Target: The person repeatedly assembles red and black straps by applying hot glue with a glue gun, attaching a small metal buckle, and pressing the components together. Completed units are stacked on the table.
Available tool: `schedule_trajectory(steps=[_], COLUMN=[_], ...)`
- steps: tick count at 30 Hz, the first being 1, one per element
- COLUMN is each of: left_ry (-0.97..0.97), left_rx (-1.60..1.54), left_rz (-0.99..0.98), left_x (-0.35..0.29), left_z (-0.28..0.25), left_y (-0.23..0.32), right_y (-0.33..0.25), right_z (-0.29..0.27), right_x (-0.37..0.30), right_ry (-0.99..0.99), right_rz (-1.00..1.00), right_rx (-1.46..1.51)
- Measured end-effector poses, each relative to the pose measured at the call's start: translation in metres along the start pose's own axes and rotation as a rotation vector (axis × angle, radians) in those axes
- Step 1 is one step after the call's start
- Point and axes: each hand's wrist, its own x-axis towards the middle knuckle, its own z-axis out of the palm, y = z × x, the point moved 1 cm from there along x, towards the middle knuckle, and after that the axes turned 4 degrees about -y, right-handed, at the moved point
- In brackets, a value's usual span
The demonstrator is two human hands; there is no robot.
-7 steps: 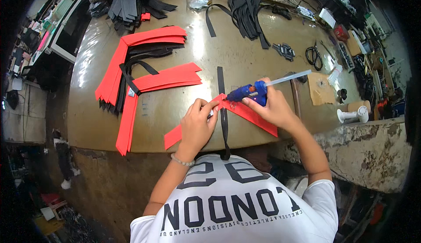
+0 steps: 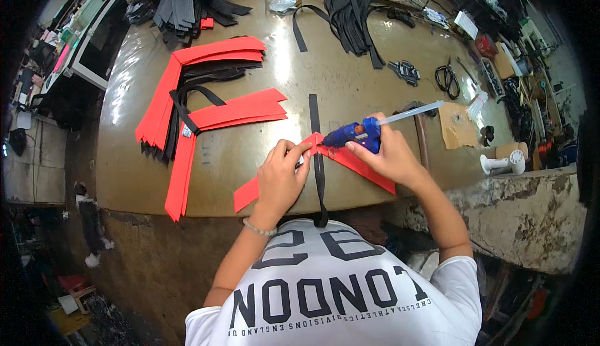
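A folded red strip (image 2: 365,171) lies in an inverted V on the table before me, over a black strap (image 2: 320,187) that runs toward me and hangs over the edge. My left hand (image 2: 282,174) is closed at the strip's left arm, fingertips pressed near the fold. Between thumb and fingers shows a small white label (image 2: 300,160), mostly hidden. My right hand (image 2: 394,153) grips a blue glue gun (image 2: 355,133), its nozzle at the fold beside my left fingertips. A long translucent glue stick (image 2: 409,113) sticks out of the gun's back.
Stacked red folded strips (image 2: 219,113) lie to the left, a black strap looped round them. Black straps (image 2: 353,21) and dark strips (image 2: 181,5) are heaped at the back. Scissors (image 2: 447,79), small black pieces (image 2: 405,72), cardboard (image 2: 457,126) and a white spool (image 2: 505,162) lie on the right.
The glue gun's nozzle has shifted very slightly down along the fold. My left hand and the red strip have stayed in place.
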Motion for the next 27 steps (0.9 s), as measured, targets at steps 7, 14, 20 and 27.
schedule_trajectory(steps=[7, 14, 20, 27], left_ry=[0.029, 0.048, -0.053, -0.188], left_rx=[0.024, -0.038, -1.046, -2.030], left_rz=[0.040, 0.059, -0.312, -0.372], left_x=[0.000, 0.001, 0.013, 0.036], left_z=[0.000, -0.003, -0.019, -0.014], left_y=[-0.001, -0.001, -0.005, 0.013], right_y=[-0.007, 0.052, 0.145, 0.019], right_z=[0.006, -0.022, -0.091, -0.039], right_x=[-0.026, -0.061, -0.098, -0.081], right_ry=[-0.047, 0.383, 0.911, 0.626], right_rz=[0.026, 0.130, 0.826, 0.448], right_rx=[0.007, 0.633, -0.326, 0.149])
